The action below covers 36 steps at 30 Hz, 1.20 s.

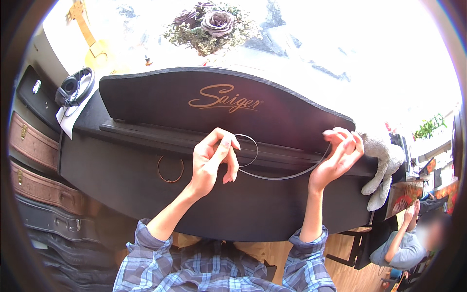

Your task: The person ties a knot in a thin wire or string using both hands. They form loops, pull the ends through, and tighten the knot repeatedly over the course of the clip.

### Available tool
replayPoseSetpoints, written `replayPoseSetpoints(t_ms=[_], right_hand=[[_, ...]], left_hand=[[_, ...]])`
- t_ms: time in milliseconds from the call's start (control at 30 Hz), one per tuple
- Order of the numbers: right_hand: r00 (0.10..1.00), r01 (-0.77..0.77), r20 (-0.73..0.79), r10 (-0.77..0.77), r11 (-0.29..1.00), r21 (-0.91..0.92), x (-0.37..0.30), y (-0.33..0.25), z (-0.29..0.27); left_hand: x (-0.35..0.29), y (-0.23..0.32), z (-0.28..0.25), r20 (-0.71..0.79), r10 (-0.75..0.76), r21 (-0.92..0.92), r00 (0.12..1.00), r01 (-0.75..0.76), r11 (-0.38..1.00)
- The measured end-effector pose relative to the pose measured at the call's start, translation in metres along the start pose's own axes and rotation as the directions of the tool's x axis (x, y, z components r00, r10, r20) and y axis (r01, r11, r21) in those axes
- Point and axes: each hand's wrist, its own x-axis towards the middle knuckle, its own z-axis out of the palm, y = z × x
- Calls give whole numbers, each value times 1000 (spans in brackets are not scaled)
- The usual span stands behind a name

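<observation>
We log one thin wire string (272, 176) strung between two hands over the closed black piano (146, 185). Left hand (212, 163) pinches its looped end at 9 o'clock; right hand (339, 156) pinches the other end at 3 o'clock. One coiled copper-coloured string (170, 170) lies at 9 o'clock of the left hand. One plush toy (384, 163) sits at 3 o'clock, one headphone set (75, 87) at 10.

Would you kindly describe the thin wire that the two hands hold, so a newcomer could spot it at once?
Start at the big closed black piano. Above its lid, the left hand and right hand hold a thin silvery wire that sags between them and curls into a loop at the left hand. Unlike the small copper-coloured wire ring lying on the lid, it is pale and held up.
</observation>
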Motion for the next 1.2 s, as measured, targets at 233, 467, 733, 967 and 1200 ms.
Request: replayPoseSetpoints(t_ms=[233, 467, 733, 967, 1200], right_hand=[[903, 430, 58, -427, 896, -107, -14, -3, -4], [579, -28, 816, 11, 1000, 6, -46, -32, 20], [593, -609, 764, 254, 762, 219, -63, -39, 25], [714, -582, 682, 161, 678, 449, -62, -29, 24], [674, -484, 737, 50, 784, 389, -56, -29, 25]], left_hand=[[1, 2, 1, -76, 112, -134, 991, -121, 984], [2, 2, 2, -89, 93, -205, 992, -110, 973], [-3, -3, 5, 3, 14, -216, 1000, -13, 976], [-1, -6, 4, -11, 20, -236, 1000, -22, 971], [-3, -3, 7, -10, -58, -239, 998, 54, 970]])
